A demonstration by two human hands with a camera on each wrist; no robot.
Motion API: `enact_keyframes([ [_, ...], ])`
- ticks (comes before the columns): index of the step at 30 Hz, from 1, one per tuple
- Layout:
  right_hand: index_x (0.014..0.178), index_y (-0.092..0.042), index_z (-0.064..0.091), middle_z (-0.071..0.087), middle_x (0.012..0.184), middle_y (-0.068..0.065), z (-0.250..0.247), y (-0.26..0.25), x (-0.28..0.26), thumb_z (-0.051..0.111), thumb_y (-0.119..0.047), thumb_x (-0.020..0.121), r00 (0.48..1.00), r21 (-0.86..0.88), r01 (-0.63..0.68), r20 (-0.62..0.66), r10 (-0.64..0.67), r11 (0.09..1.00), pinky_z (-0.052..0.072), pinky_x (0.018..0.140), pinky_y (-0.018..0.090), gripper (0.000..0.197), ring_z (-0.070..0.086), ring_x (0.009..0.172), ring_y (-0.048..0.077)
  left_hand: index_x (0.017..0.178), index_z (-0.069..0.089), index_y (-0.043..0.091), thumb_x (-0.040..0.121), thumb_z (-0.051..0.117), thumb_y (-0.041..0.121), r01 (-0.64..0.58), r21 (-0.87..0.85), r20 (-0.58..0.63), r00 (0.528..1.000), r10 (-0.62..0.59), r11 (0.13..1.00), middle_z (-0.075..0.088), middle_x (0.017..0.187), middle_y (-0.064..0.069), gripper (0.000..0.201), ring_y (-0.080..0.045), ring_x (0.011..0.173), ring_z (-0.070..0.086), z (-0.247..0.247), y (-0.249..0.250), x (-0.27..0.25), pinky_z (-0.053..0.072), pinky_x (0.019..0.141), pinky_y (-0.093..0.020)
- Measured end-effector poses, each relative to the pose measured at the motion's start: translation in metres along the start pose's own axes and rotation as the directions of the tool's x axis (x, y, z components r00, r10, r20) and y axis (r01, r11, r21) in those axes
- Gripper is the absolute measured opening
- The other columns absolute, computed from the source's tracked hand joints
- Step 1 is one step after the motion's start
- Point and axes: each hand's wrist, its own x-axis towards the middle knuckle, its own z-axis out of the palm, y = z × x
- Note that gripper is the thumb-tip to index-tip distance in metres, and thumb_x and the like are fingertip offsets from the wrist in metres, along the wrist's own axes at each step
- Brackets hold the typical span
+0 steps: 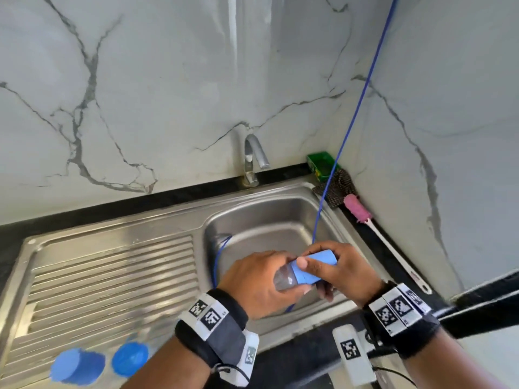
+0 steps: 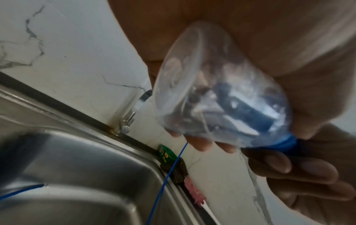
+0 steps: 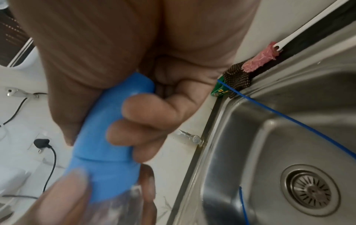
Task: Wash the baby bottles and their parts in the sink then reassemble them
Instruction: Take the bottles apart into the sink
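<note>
Stainless steel everywhere here: a steel sink [image 1: 323, 220] with a ribbed drainboard [image 1: 112, 265] on its left side, set in a black table [image 1: 373, 228] against white marble-look walls. Right over the basin the person holds a clear plastic baby bottle [image 1: 285, 279] with a tall light-blue cap [image 1: 311, 266] on it, tipped nearly sideways, the cap end pointing to the right and away from them. The left hand [image 1: 252, 284] has its fingers wrapped around the clear body, thumb up on the blue collar. The right hand [image 1: 345, 273] grips the blue cap, fingers curled round it; the right wrist view shows that pretty plainly, thumb [image 3: 63, 73] on one side and fingers [image 3: 146, 109] on the other. Through the bottle's base in the left wrist view it looks wet or soapy inside, kinda blurry though.

Down on the drainboard near the front edge sit two blue plastic pieces, one a cap-shaped part [image 1: 77, 366] and one a round ring-like part [image 1: 129, 358], just beside each other. Both are smeared, so can't say more.

A thin blue cord [image 1: 354, 119] hangs from above into the basin. The chrome tap [image 1: 252, 158] stands at the back. In the far right corner are a green box [image 1: 321, 164], a dark checked cloth [image 1: 338, 189] and a pink-headed bottle brush with a white handle [image 1: 379, 234] lying along the table beside the sink.
</note>
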Motion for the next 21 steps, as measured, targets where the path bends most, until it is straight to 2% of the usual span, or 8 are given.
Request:
enact_keyframes([
  [3, 0.089, 0.001, 0.067, 0.062, 0.056, 0.016, -0.013, -0.006, 0.008, 0.080, -0.037, 0.078, 1.000, 0.042, 0.006, -0.001, -0.006, 0.999, 0.039, 0.035, 0.023, 0.042, 0.049, 0.037, 0.024, 0.117, 0.062, 0.039, 0.076, 0.065, 0.065, -0.036, -0.150, 0.028, 0.999, 0.041, 0.988, 0.070, 0.101, 0.015, 0.049, -0.007, 0.088, 0.066, -0.009, -0.009, 0.006, 0.054, 0.078, -0.034],
  [7, 0.090, -0.008, 0.064, 0.061, 0.061, 0.021, -0.047, -0.013, 0.040, 0.084, -0.061, 0.065, 0.988, 0.160, 0.051, -0.153, -0.026, 0.986, 0.039, 0.038, 0.025, 0.063, 0.048, 0.039, 0.024, 0.121, 0.060, 0.042, 0.078, 0.067, 0.063, 0.012, -0.212, -0.101, 0.994, -0.034, 0.977, 0.069, 0.107, 0.024, 0.048, 0.002, 0.097, 0.065, -0.025, -0.036, 0.009, 0.053, 0.086, -0.027],
  [8, 0.094, -0.008, 0.060, 0.062, 0.063, 0.019, -0.056, -0.011, 0.052, 0.083, -0.057, 0.072, 0.985, 0.153, 0.042, -0.170, -0.016, 0.987, 0.040, 0.040, 0.027, 0.058, 0.049, 0.041, 0.025, 0.119, 0.059, 0.042, 0.077, 0.066, 0.066, 0.053, -0.211, -0.143, 0.986, -0.084, 0.976, 0.069, 0.103, 0.025, 0.049, 0.003, 0.094, 0.065, -0.026, -0.045, 0.011, 0.053, 0.083, -0.025],
  [10, 0.102, -0.006, 0.050, 0.061, 0.064, 0.015, -0.069, 0.003, 0.084, 0.075, -0.031, 0.090, 0.987, 0.109, -0.010, -0.158, 0.027, 0.994, 0.043, 0.041, 0.030, 0.037, 0.052, 0.045, 0.026, 0.114, 0.061, 0.041, 0.076, 0.067, 0.070, 0.145, -0.216, -0.209, 0.959, -0.191, 0.966, 0.067, 0.090, 0.026, 0.048, 0.006, 0.082, 0.063, -0.022, -0.058, 0.020, 0.051, 0.073, -0.018],
  [12, 0.105, -0.005, 0.046, 0.058, 0.069, 0.014, -0.073, 0.025, 0.118, 0.069, -0.013, 0.093, 0.989, 0.040, -0.092, -0.114, 0.096, 0.995, 0.047, 0.039, 0.031, 0.027, 0.054, 0.044, 0.025, 0.113, 0.062, 0.038, 0.078, 0.066, 0.069, 0.207, -0.231, -0.229, 0.938, -0.260, 0.951, 0.066, 0.085, 0.023, 0.047, 0.004, 0.076, 0.063, -0.014, -0.064, 0.028, 0.049, 0.067, -0.016],
  [15, 0.104, -0.006, 0.049, 0.056, 0.076, 0.014, -0.068, 0.077, 0.169, 0.073, -0.003, 0.089, 0.978, -0.121, -0.206, 0.008, 0.208, 0.971, 0.051, 0.040, 0.030, 0.028, 0.054, 0.040, 0.014, 0.114, 0.061, 0.038, 0.081, 0.062, 0.069, 0.290, -0.252, -0.215, 0.914, -0.345, 0.923, 0.069, 0.090, 0.021, 0.045, 0.003, 0.078, 0.065, 0.001, -0.065, 0.041, 0.052, 0.069, -0.018],
  [18, 0.105, -0.013, 0.057, 0.061, 0.080, 0.011, -0.059, 0.136, 0.213, 0.080, -0.012, 0.083, 0.955, -0.378, -0.236, 0.079, 0.285, 0.895, 0.053, 0.049, 0.035, 0.032, 0.053, 0.041, 0.012, 0.116, 0.057, 0.041, 0.081, 0.062, 0.067, 0.400, -0.223, -0.191, 0.876, -0.443, 0.889, 0.065, 0.093, 0.026, 0.044, 0.005, 0.082, 0.062, 0.017, -0.069, 0.055, 0.049, 0.072, -0.015],
  [21, 0.122, -0.017, 0.051, 0.062, 0.109, 0.007, -0.047, 0.174, 0.242, 0.084, -0.028, 0.079, 0.911, -0.573, -0.288, 0.082, 0.403, 0.767, 0.053, 0.054, 0.030, 0.056, 0.060, 0.055, 0.021, 0.113, 0.048, 0.054, 0.073, 0.059, 0.070, 0.480, -0.207, -0.179, 0.838, -0.515, 0.853, 0.062, 0.090, 0.031, 0.044, 0.002, 0.078, 0.061, 0.028, -0.073, 0.065, 0.044, 0.066, -0.011],
])
